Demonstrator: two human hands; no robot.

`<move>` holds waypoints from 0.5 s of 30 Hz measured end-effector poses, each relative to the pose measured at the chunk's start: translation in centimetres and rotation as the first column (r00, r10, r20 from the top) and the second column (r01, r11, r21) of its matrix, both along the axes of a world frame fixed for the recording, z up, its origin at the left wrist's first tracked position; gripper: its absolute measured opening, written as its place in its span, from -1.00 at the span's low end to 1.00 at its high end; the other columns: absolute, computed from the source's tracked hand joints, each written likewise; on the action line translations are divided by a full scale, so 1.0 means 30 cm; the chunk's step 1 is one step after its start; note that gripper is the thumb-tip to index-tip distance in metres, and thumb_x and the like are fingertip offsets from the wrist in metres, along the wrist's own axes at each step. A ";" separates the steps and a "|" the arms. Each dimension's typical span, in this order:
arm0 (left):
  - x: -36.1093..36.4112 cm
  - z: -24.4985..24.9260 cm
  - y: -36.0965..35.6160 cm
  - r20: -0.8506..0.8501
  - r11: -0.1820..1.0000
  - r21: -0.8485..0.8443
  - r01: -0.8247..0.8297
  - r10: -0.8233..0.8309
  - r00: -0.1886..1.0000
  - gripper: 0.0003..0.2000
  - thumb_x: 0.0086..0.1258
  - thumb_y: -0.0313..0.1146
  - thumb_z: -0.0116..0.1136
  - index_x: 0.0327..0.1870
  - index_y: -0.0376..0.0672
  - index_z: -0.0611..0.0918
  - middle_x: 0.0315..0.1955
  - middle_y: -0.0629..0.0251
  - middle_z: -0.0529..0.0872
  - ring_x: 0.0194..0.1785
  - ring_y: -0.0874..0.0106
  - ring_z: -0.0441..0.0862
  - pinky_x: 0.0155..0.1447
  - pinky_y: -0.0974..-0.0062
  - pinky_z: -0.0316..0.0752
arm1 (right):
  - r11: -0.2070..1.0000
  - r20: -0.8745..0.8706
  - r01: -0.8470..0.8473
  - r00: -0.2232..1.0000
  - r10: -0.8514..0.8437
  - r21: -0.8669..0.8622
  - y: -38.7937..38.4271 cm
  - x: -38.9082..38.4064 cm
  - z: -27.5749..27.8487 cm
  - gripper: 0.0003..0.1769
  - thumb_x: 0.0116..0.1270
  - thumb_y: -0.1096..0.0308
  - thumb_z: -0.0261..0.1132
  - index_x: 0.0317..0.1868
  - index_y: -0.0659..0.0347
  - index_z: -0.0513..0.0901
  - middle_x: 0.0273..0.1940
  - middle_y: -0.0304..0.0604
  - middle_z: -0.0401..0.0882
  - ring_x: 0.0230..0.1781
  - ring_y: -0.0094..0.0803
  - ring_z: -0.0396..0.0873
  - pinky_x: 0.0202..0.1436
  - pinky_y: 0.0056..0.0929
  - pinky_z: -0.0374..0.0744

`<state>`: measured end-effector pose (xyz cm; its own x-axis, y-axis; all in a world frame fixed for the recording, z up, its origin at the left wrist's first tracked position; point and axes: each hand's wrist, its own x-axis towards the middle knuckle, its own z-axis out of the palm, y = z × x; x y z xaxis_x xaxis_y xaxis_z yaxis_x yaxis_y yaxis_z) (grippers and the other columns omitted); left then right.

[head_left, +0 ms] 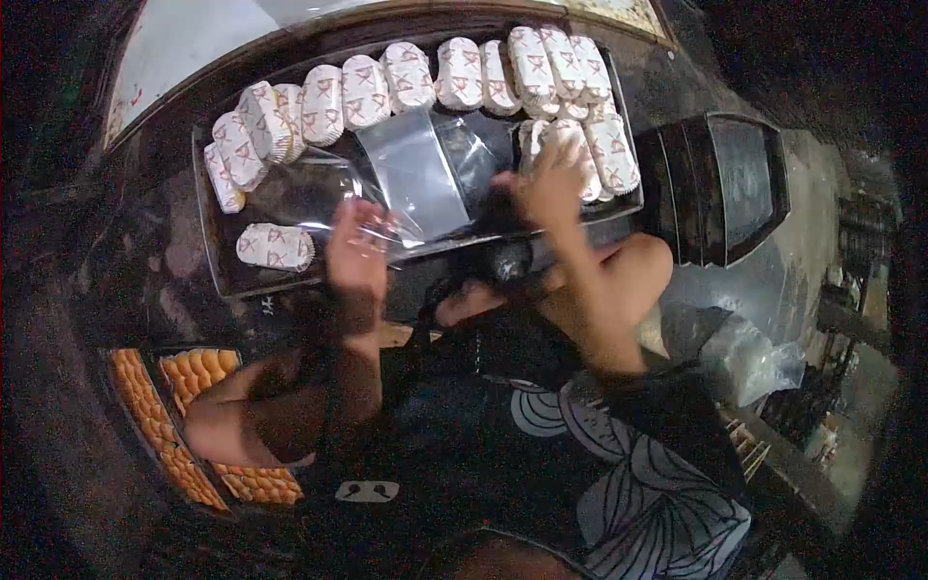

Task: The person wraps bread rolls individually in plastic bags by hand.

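Note:
My left hand [360,242] is over the front part of a black tray, at the edge of clear plastic bags [416,179]; its fingers are blurred and seem to touch the plastic. My right hand [553,193] is blurred too, reaching to the wrapped oblong cakes at the tray's right side. White paper cups with red print wrap these cakes [459,75], which stand in a row along the tray's back. One wrapped cake [275,247] lies alone at the tray's front left. What either hand grips cannot be made out.
Stacked black trays [720,188] stand to the right of the work tray. Trays of golden buns [198,372] lie at the lower left. A clear plastic bag [749,358] rests at the right. A pale board [203,48] borders the back.

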<state>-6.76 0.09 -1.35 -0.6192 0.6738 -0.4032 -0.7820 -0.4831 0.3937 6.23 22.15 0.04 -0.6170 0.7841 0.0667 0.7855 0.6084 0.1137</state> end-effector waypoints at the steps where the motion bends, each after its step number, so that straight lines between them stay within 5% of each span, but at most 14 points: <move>1: -0.014 0.069 0.000 0.070 0.992 -0.069 -0.106 0.111 0.991 -0.71 0.30 -0.25 -0.09 -0.05 -0.23 0.43 -0.20 0.19 0.50 -0.06 0.30 0.47 0.07 0.20 0.39 | 0.990 -0.056 -0.084 0.994 0.091 0.111 0.175 0.067 -0.105 0.01 -0.04 -0.12 0.28 0.26 0.31 0.02 0.15 0.25 0.21 0.12 0.07 0.27 0.12 -0.12 0.29; 2: -0.026 0.117 -0.001 0.128 0.968 -0.143 -0.208 0.227 0.966 -0.72 0.29 -0.26 -0.09 -0.09 -0.26 0.44 -0.20 0.18 0.51 -0.02 0.25 0.47 0.13 0.09 0.34 | 0.952 -0.210 0.062 0.969 -0.129 -0.301 0.305 0.100 -0.154 -0.06 -0.05 -0.07 0.30 0.21 0.34 0.13 0.02 0.23 0.35 -0.02 0.05 0.40 0.01 -0.13 0.39; 3: -0.037 0.128 -0.009 0.129 0.968 -0.142 -0.206 0.225 0.966 -0.72 0.29 -0.26 -0.09 -0.09 -0.26 0.44 -0.20 0.18 0.51 -0.02 0.25 0.47 0.13 0.09 0.34 | 0.965 -0.338 -0.075 0.941 -0.014 -0.250 0.411 0.158 -0.216 -0.24 0.00 0.07 0.31 0.14 0.32 0.26 -0.13 0.12 0.46 -0.16 -0.06 0.49 -0.12 -0.21 0.48; 4: -0.048 0.137 -0.017 0.202 0.972 -0.053 -0.230 0.236 0.950 -0.71 0.28 -0.27 -0.09 -0.09 -0.28 0.42 -0.19 0.17 0.49 0.03 0.20 0.43 0.16 0.01 0.29 | 0.704 -0.409 -0.076 0.856 -0.317 -0.706 0.433 0.177 -0.161 -0.35 0.08 0.07 0.24 0.07 0.33 0.32 -0.16 0.07 0.49 -0.18 -0.14 0.52 -0.16 -0.28 0.51; 5: -0.057 0.153 -0.023 0.274 0.965 0.029 -0.261 0.244 0.930 -0.70 0.27 -0.28 -0.09 -0.09 -0.29 0.40 -0.17 0.15 0.48 0.08 0.14 0.39 0.18 -0.06 0.24 | 0.243 -0.290 -0.177 0.748 -0.596 -0.954 0.448 0.192 -0.110 -0.45 0.17 0.07 0.18 0.01 0.34 0.38 -0.18 0.02 0.52 -0.21 -0.22 0.55 -0.20 -0.35 0.53; 7: -0.058 0.189 -0.005 0.308 0.941 0.002 -0.337 0.321 0.896 -0.66 0.26 -0.28 -0.09 -0.03 -0.32 0.34 -0.11 0.10 0.44 0.15 0.10 0.32 0.21 -0.09 0.18 | -0.009 -0.277 -0.381 0.690 -0.669 -0.925 0.185 0.161 0.091 -0.48 0.14 0.20 0.22 0.03 0.34 0.35 -0.20 -0.07 0.54 -0.29 -0.36 0.56 -0.25 -0.48 0.54; 9: -0.027 0.200 0.016 0.254 0.921 0.006 -0.390 0.375 0.891 -0.61 0.27 -0.25 -0.10 0.04 -0.29 0.29 -0.02 0.08 0.39 0.16 0.13 0.30 0.23 -0.05 0.16 | -0.016 -0.480 -0.580 0.689 -0.543 -0.815 -0.095 0.113 0.190 -0.48 0.11 0.34 0.22 0.07 0.37 0.32 -0.23 -0.05 0.54 -0.27 -0.32 0.56 -0.20 -0.41 0.53; 11: 0.019 0.171 0.017 0.115 0.960 -0.010 -0.279 0.278 0.954 -0.58 0.27 -0.23 -0.10 0.09 -0.26 0.26 0.00 0.08 0.37 0.16 0.14 0.30 0.23 -0.02 0.18 | 0.159 -0.767 -0.764 0.639 0.057 -0.625 -0.218 0.001 0.269 -0.43 0.09 0.46 0.17 0.14 0.39 0.24 -0.22 0.07 0.52 -0.23 -0.13 0.54 -0.11 -0.31 0.48; 13: 0.048 0.185 0.022 -0.024 0.986 -0.017 -0.166 0.165 0.986 -0.54 0.27 -0.21 -0.09 0.15 -0.23 0.22 0.03 0.08 0.35 0.15 0.15 0.30 0.22 0.02 0.20 | 0.225 -0.740 -0.716 0.672 -0.031 -0.661 -0.252 -0.047 0.280 -0.40 0.10 0.41 0.16 0.16 0.39 0.20 -0.22 0.13 0.51 -0.20 -0.04 0.51 -0.08 -0.28 0.44; 15: 0.043 0.229 0.028 -0.179 0.972 0.183 -0.144 0.177 0.968 -0.43 0.28 -0.18 -0.08 0.25 -0.17 0.07 0.05 0.10 0.33 0.13 0.18 0.32 0.19 0.11 0.27 | 0.275 -0.721 -0.678 0.687 -0.093 -0.682 -0.259 -0.056 0.294 -0.36 0.11 0.36 0.15 0.19 0.39 0.16 -0.23 0.19 0.49 -0.17 0.05 0.48 -0.04 -0.26 0.41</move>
<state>-5.46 0.93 5.53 -0.7798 0.6064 -0.1554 -0.6058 -0.6683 0.4318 4.54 14.38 8.87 -0.9381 0.3367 -0.0814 0.1565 0.2024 -0.9667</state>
